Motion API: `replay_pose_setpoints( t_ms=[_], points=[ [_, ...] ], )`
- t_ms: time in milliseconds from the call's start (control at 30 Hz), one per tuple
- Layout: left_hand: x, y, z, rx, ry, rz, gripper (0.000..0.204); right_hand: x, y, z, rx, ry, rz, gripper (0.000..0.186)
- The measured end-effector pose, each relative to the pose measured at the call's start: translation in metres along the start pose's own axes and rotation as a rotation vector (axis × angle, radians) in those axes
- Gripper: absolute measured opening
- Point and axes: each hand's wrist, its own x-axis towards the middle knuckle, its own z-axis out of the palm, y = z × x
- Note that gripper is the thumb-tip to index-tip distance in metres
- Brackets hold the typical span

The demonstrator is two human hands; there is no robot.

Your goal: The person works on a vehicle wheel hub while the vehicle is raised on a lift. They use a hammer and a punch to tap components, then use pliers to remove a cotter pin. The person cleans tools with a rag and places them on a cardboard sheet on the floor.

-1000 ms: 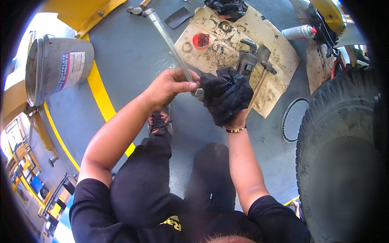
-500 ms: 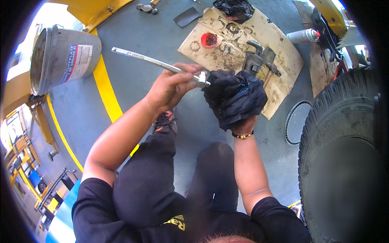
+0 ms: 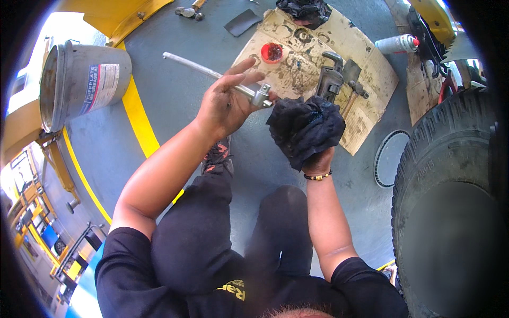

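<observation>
A silver sliding T-bar socket handle (image 3: 193, 67) lies across the fingers of my left hand (image 3: 227, 103). Its square-drive head sits at the right end, beside the fingertips, and the other end points to the upper left. My left thumb is under the bar and some fingers are stretched past it, so the hold looks loose. My right hand (image 3: 319, 160) grips a bunched black cloth (image 3: 305, 130) that covers most of its fingers. The cloth is just right of the bar's head; whether they touch I cannot tell.
Stained cardboard (image 3: 366, 119) ahead bears a red cap of grease (image 3: 272, 53), a pipe wrench (image 3: 330, 79), a hammer (image 3: 352, 98) and a crumpled black bundle (image 3: 307, 13). A spray can (image 3: 396, 44) lies beyond. A grey bucket (image 3: 119, 55) stands left, a big tyre (image 3: 419, 143) right.
The fingers of my left hand have spread, and the bar has shifted right and turned, its square drive now showing on top. The cloth has come slightly down and away from the bar's head.
</observation>
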Motion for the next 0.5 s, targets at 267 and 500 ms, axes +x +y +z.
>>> replay_pose_setpoints(
  t_ms=[267,500],
  points=[
    [0.008,0.002,0.003,0.267,0.232,0.102,0.043,0.007,0.01,-0.045,0.138,0.165,0.177,0.058],
    [0.003,0.008,0.001,0.207,0.14,0.047,0.043,0.01,-0.003,0.019,0.125,0.073,0.31,0.048]
  ],
)
